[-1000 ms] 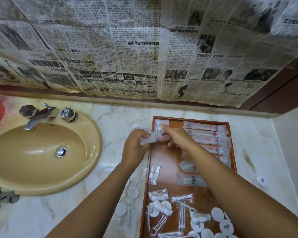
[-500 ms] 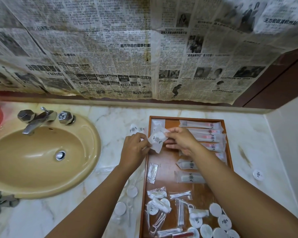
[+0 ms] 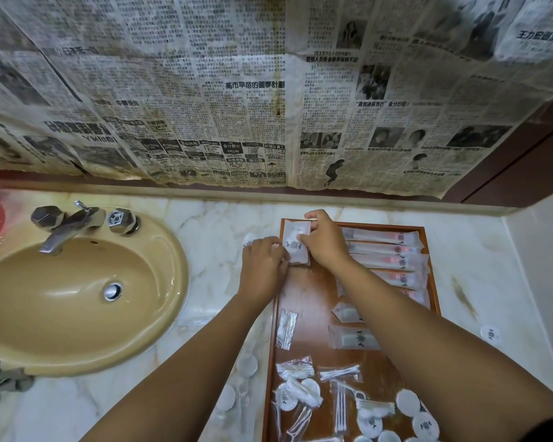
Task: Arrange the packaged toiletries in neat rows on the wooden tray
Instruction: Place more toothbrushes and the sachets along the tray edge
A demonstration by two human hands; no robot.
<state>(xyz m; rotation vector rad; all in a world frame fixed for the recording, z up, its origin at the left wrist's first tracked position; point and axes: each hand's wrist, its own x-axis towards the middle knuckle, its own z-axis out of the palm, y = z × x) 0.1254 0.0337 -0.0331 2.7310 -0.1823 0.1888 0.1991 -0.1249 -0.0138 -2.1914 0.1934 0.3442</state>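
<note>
Both hands' grip [image 3: 296, 247] on white packet [image 3: 296, 242], tray's [image 3: 273, 314] far-left corner.

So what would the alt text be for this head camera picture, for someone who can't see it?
Two bare hands, left hand and right hand, press a white packet flat into the far left corner of a wooden tray of wrapped toiletries. The tray sits on a marble counter beside a tan sink.

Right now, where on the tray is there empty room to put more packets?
Bare wood runs down the middle of the wooden tray, between the long sachet and the toothbrush packets. The near end, with cotton swabs and round pads, is crowded.
</note>
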